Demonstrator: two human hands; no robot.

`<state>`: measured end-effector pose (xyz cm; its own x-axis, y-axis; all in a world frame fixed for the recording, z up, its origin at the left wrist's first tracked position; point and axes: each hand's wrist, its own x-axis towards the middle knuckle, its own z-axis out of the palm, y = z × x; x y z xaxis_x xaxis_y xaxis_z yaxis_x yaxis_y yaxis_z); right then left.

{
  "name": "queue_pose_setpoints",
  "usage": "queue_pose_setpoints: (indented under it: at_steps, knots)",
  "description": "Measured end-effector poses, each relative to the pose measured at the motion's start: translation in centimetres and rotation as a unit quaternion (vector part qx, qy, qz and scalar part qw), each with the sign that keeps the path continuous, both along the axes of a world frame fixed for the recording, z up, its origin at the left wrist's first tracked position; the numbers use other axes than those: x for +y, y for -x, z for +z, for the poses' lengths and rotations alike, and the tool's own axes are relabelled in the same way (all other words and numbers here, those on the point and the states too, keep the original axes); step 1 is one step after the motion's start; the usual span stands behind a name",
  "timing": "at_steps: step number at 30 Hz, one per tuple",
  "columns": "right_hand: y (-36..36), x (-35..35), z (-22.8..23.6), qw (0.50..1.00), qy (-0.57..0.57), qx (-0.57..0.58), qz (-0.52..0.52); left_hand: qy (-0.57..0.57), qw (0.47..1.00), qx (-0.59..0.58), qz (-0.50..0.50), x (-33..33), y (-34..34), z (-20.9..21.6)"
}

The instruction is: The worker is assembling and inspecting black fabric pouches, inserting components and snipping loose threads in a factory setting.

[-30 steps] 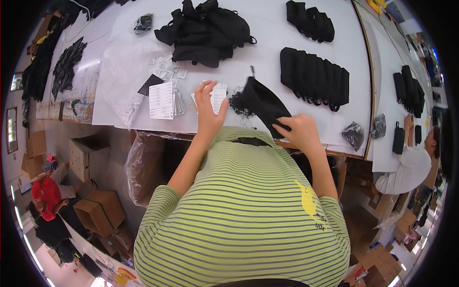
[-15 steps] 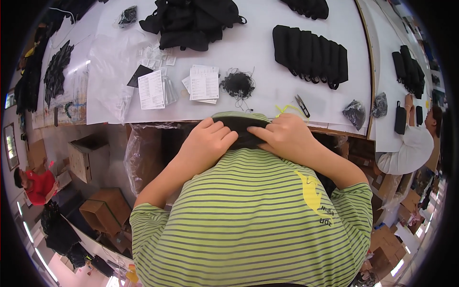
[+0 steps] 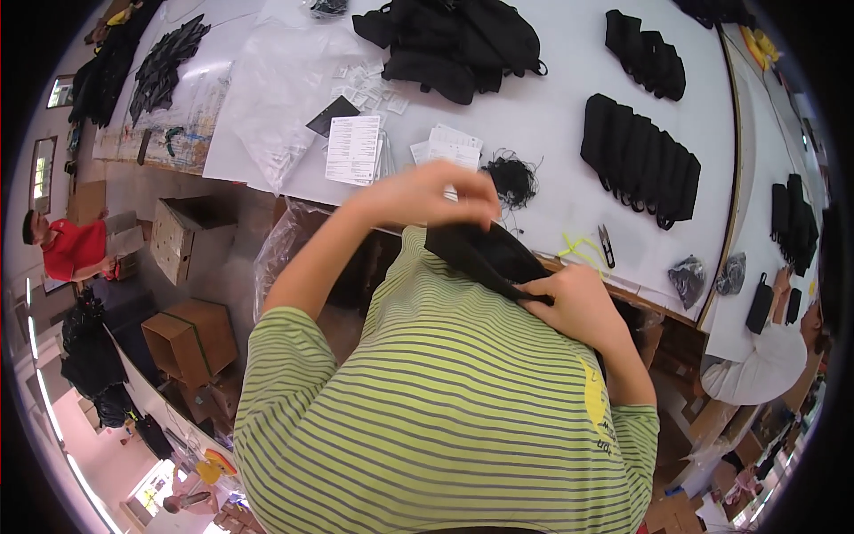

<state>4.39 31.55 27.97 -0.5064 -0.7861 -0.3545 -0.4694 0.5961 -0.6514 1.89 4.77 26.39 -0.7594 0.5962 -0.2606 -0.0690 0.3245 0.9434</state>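
A long black fabric piece (image 3: 480, 262), which looks like a pouch with its edges spread apart, lies slantwise close against my striped shirt. My right hand (image 3: 578, 303) pinches its near right end between thumb and fingers. Over its far left end is my left hand (image 3: 445, 196), wrist bent and fingers pointing down, blurred by motion. Whether those fingers touch the fabric I cannot tell. Just beyond the hands, a tangle of thin black cords (image 3: 513, 181) and white printed cards (image 3: 449, 147) rest on the white table, the cards partly covered by my left hand.
Black thread snips (image 3: 607, 246) and a yellow strip (image 3: 578, 249) lie near the table edge. Rows of black fabric pouches (image 3: 640, 160) are at right, a black fabric heap (image 3: 454, 49) farther back. Clear plastic (image 3: 276, 98) covers the left side. A co-worker (image 3: 761, 365) works at right.
My left hand has lifted from the fabric's edge and moved up and over its far end. The fabric has turned slantwise, with my right hand lower and still gripping. The whole view has shifted.
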Motion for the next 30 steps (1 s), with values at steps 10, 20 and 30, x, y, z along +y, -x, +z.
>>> queue_pose_setpoints:
  at_steps: [10,20,30]
  knots:
    - [-2.1,-1.4,0.3,0.985,0.016,-0.022,-0.173,0.484,0.812,0.023,0.325,-22.1,14.5,-25.9]
    - [1.3,-2.4,0.3,0.968,-0.003,0.081,-0.236,0.536,0.797,0.1,0.262,-21.2,14.2,-20.4]
    - [5.1,-5.3,-0.7,0.958,0.004,0.27,-0.094,0.044,0.915,0.269,0.297,-7.4,5.6,-1.7]
